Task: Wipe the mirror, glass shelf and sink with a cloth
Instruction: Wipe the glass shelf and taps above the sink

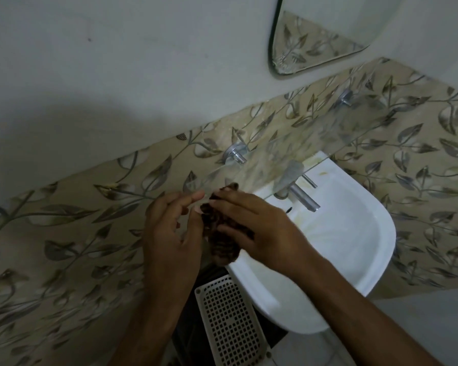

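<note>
A dark brown crumpled cloth hangs between my two hands, just left of the white sink. My right hand grips the cloth from the right, fingers curled over it. My left hand touches its upper left edge with the fingertips, other fingers spread. A clear glass shelf runs on metal brackets along the wall above the sink, its near end just above the cloth. The lower corner of the mirror shows at the top right.
A chrome tap juts over the sink basin, which has yellowish stains. A white perforated plastic basket stands on the floor below my hands, beside the sink pedestal. Leaf-patterned tiles cover the lower wall; plain white wall lies above.
</note>
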The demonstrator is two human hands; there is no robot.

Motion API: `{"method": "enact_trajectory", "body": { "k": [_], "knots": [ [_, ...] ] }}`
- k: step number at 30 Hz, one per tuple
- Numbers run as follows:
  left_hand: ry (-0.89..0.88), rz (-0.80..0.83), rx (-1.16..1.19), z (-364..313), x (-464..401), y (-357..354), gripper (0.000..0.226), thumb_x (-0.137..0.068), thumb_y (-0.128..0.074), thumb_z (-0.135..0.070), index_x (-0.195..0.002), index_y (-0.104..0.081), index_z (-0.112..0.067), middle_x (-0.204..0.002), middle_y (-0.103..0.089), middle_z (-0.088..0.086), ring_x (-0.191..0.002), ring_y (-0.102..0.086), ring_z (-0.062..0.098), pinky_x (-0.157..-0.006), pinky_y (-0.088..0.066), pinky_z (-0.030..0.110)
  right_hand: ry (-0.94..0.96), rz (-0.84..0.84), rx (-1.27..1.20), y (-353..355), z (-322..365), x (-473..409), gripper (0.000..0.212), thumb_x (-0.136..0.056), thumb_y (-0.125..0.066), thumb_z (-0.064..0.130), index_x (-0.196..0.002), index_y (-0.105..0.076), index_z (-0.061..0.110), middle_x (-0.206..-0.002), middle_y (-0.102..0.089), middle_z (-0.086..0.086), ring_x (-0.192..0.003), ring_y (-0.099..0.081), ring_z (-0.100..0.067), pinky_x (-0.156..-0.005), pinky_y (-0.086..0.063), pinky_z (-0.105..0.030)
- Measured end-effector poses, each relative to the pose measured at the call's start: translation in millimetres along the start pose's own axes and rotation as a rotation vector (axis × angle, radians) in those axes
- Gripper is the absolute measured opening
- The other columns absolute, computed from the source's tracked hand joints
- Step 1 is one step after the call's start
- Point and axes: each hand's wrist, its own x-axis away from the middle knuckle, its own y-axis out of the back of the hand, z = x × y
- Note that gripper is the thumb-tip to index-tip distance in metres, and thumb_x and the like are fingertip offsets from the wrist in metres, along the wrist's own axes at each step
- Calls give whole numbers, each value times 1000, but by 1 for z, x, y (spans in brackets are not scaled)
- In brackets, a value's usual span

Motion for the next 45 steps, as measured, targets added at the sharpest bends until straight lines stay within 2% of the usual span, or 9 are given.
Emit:
{"method": "enact_trajectory", "body": {
  "k": [5,10,16,20,23,26,31,39,45],
  "knots": [
    [-42,14,9,-2,-1,-1,33,-93,-57,-10,-112,-66,-35,-108,-56,-20,-108,-55,11,-89,-46,20,-329,-125,125,45,-65,-8,40,-90,-71,22,-128,-66,10,-128,-68,-6,-119,-63,-20,-103,-49,-36],
    [-110,111,-161,1,-11,-14,26,-94,-52,-24,-118,-63,-26,-109,-50,-17,-105,-45,2,-90,-30,2,-288,-64,187,25,-32,-26,38,-92,-68,22,-128,-64,9,-127,-67,-9,-115,-62,-28,-100,-49,-36],
    [-177,127,-266,-1,-30,-26,23,-98,-47,-24,-116,-59,-16,-114,-50,-1,-107,-47,16,-91,-48,40,-216,-9,76,5,-10,-40,42,-94,-64,23,-134,-59,11,-131,-64,-8,-119,-59,-23,-98,-49,-36],
    [-175,125,-225,-2,-32,-24,25,-96,-49,-23,-119,-59,-17,-116,-50,-3,-110,-50,15,-93,-48,32,-269,35,115,2,-8,-50,40,-97,-59,23,-135,-57,11,-137,-60,-8,-126,-53,-23,-103,-41,-30],
    [-145,22,-183,-5,-28,-21,15,-98,-50,-21,-110,-57,-18,-105,-46,-10,-97,-47,4,-83,-39,8,-139,128,31,-4,3,-50,30,-99,-53,19,-128,-60,12,-130,-62,-4,-118,-54,-16,-96,-37,-18],
    [-165,39,-203,-6,-26,-19,16,-97,-52,-19,-111,-59,-19,-106,-46,-11,-96,-44,1,-80,-32,-1,-163,103,14,5,-12,-58,36,-95,-62,23,-130,-61,17,-130,-64,-1,-118,-56,-18,-96,-44,-30],
    [-237,169,-261,-6,-19,-13,19,-95,-54,-21,-112,-63,-23,-112,-55,-6,-104,-51,11,-83,-31,3,-242,-31,54,13,-31,-34,49,-89,-71,27,-135,-60,14,-133,-64,-5,-124,-57,-21,-109,-43,-44],
    [-274,287,-302,-10,-39,-33,21,-96,-52,-17,-115,-61,-18,-114,-52,-5,-103,-48,7,-88,-30,5,-283,-11,35,33,-66,-27,48,-91,-70,26,-135,-60,13,-136,-62,-6,-127,-53,-16,-119,-17,-21],
    [-238,279,-339,-22,-63,-37,25,-94,-56,-13,-117,-65,-16,-115,-56,2,-106,-53,18,-92,-39,25,-462,45,353,37,-86,-57,48,-98,-54,32,-141,-50,10,-145,-50,-12,-132,-45,-34,-118,-25,-55]
  ]
}}
